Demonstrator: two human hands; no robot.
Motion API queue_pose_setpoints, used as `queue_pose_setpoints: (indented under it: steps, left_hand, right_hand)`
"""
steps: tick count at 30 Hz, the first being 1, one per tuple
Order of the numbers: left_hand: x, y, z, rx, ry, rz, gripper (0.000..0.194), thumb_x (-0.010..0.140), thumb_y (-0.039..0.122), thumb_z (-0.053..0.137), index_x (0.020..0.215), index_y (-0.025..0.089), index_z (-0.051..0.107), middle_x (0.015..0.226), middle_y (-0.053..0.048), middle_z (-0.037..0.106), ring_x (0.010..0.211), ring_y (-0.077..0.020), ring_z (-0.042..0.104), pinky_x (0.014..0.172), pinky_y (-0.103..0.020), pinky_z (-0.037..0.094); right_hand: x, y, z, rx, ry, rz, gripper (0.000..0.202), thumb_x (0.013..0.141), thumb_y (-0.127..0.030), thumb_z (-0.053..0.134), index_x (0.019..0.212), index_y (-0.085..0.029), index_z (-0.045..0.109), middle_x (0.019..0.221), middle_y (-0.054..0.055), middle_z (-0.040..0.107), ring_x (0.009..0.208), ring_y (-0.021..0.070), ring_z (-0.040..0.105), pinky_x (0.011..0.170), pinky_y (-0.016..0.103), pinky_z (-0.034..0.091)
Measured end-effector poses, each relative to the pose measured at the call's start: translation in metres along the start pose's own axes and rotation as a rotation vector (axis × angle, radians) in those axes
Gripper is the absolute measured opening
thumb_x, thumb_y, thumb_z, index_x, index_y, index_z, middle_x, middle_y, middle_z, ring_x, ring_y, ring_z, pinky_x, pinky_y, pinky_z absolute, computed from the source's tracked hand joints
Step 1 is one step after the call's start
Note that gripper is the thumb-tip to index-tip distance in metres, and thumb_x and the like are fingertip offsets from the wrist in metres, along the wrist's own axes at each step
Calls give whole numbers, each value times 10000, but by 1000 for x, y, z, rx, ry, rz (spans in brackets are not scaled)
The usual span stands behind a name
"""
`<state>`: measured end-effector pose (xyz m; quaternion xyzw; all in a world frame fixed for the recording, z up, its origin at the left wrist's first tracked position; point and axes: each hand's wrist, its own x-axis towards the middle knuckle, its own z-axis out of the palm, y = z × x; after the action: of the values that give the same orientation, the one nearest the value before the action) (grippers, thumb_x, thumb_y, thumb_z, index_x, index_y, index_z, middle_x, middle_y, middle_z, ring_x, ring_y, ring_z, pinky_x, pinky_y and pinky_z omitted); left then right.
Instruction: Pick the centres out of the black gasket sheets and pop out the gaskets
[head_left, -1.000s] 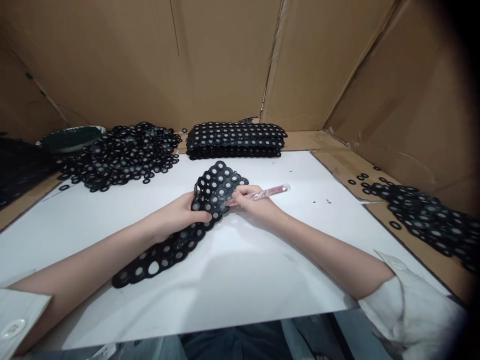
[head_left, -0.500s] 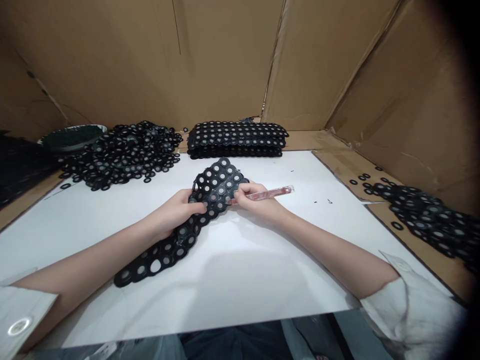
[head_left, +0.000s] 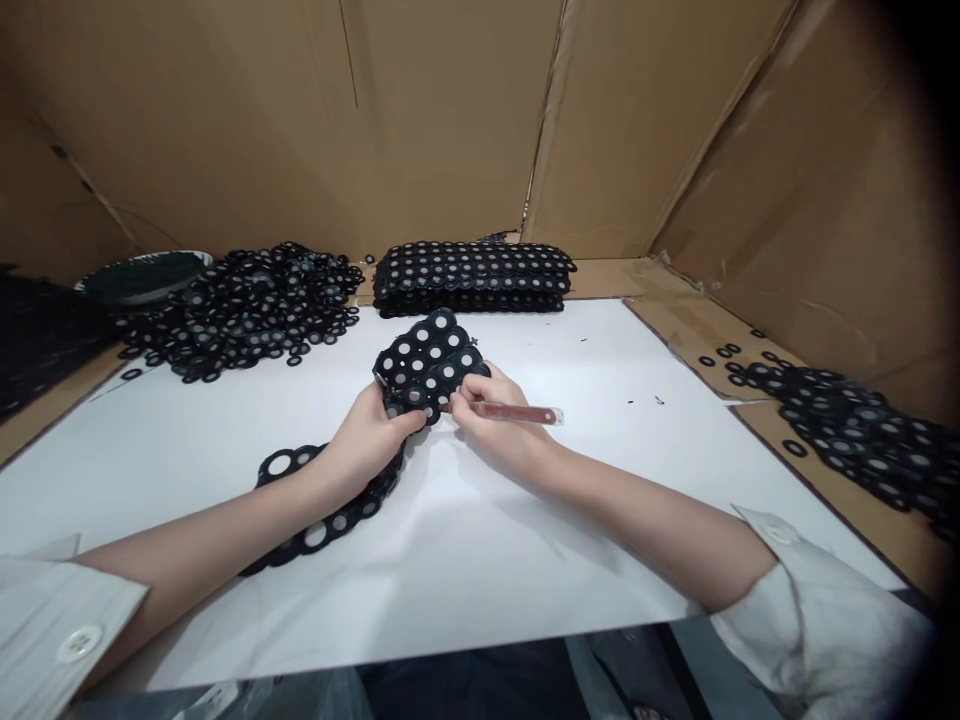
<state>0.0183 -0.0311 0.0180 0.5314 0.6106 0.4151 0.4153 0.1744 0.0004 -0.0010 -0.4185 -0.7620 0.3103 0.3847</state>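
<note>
A strip of linked black rings (head_left: 435, 350) is raised above the white table, its lower end trailing under my left forearm. My left hand (head_left: 379, 430) grips the strip's left edge, thumb on top near the fold. In my right hand (head_left: 491, 410) is a slim flat tool with a reddish-brown handle (head_left: 521, 412), apparently wrapped in clear plastic. Its tip meets the strip's lower right edge, close to my left thumb. Fingers and rings hide the exact tip.
Behind the strip lies a folded stack of black ring matting (head_left: 472, 275). A heap of loose black rings (head_left: 255, 310) sits at the back left beside a bowl (head_left: 146, 275). More rings (head_left: 855, 430) lie on cardboard at right. Cardboard walls (head_left: 450, 120) enclose the table (head_left: 510, 570).
The tool handle has swung from tilting up to tilting slightly down, and my right hand has shifted left. My left hand has turned and moved right; the strip's raised part bends more sharply.
</note>
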Motion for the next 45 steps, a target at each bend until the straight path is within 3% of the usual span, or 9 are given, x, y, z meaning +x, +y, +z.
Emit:
queue_pose_setpoints:
  steps: [12,17,21,28,31,36,40,43,45]
  left_hand:
    - [-1,-2,-2,1,-65,-20,259,662,234,569,913,171,563,834,-13,644,803,-204,597,656,-286,459]
    - [-1,2,-2,-26,-70,-49,342,627,192,590,967,167,559,937,-35,655,876,-218,603,747,-313,466]
    - [1,-1,-5,-8,-75,-29,339,642,226,604,973,169,557,1012,-50,646,904,-228,605,794,-341,464]
    - [-2,4,-2,-15,-46,-34,405,633,299,654,1009,180,561,1079,-62,632,985,-235,578,846,-343,452]
    - [-2,2,-2,-26,-45,-15,374,631,295,654,979,181,579,1058,-58,643,972,-240,584,829,-345,462]
    - [-2,-2,-3,2,-26,57,353,671,272,612,1014,197,570,1068,-37,636,978,-231,578,834,-348,453]
    - [-4,0,-2,30,-75,36,333,691,273,585,1016,203,583,1021,-36,650,955,-234,585,826,-361,453]
    - [-7,5,-2,6,-137,-6,316,680,258,590,991,201,595,943,-31,671,920,-240,601,803,-370,465]
    - [-9,9,-2,-3,-144,-37,307,667,249,602,971,201,602,925,-30,678,921,-242,604,808,-375,466]
  right_hand:
    - [4,2,-4,-5,19,38,285,780,-289,440,526,-170,390,720,0,442,645,112,468,591,262,355]
    - [11,11,-16,406,-173,224,280,743,-326,500,526,-170,420,647,8,538,642,122,541,598,259,412]
    - [17,14,-24,632,-192,303,268,732,-322,542,546,-167,427,626,0,564,622,112,582,626,252,448]
    - [12,11,-20,521,-241,284,237,761,-321,511,597,-168,433,747,23,600,719,138,619,637,249,452]
    - [6,8,-14,424,-225,190,246,788,-330,459,606,-179,388,741,15,573,715,139,595,612,254,430]
    - [-4,3,-1,50,-48,-53,263,794,-267,431,567,-185,327,664,-17,420,609,101,443,563,243,347]
    - [-6,3,4,-46,-24,-174,246,818,-235,384,591,-189,302,679,-22,377,570,85,382,552,241,331]
    - [-2,6,2,-62,-27,-131,259,809,-254,404,575,-187,315,670,-15,403,581,90,402,561,251,341]
    - [2,10,-2,15,-82,-11,265,797,-288,428,565,-181,358,666,-2,468,600,101,455,564,258,364]
